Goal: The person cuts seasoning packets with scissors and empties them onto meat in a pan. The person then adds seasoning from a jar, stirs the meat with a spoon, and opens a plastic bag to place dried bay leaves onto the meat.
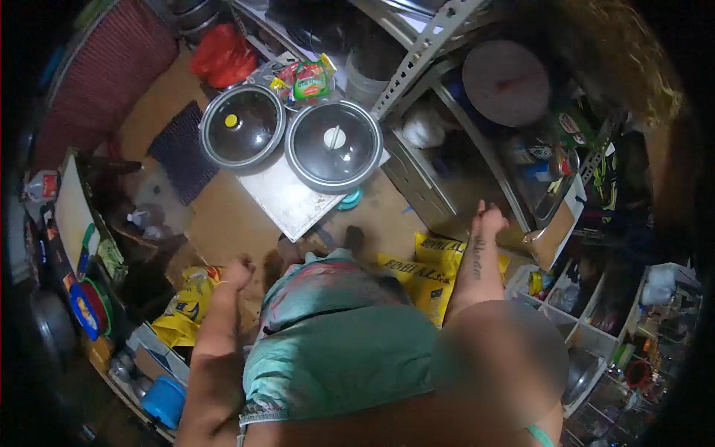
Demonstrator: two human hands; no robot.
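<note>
My left hand hangs at the left of my green shorts, its fingers curled in, beside a yellow bag. Whether anything is inside those fingers cannot be made out. On the right, my right hand is held out with some fingers apart and no object visible in it. Below and left of it lie yellow printed bags. Ahead of me, two round pans with glass lids stand on a white board: one with a yellow knob, one with a white knob.
Behind the pans are colourful packets and a red plastic bag. A metal rack rises at the upper right, near a round board. A blue tub sits at lower left; a white divided organizer stands at right.
</note>
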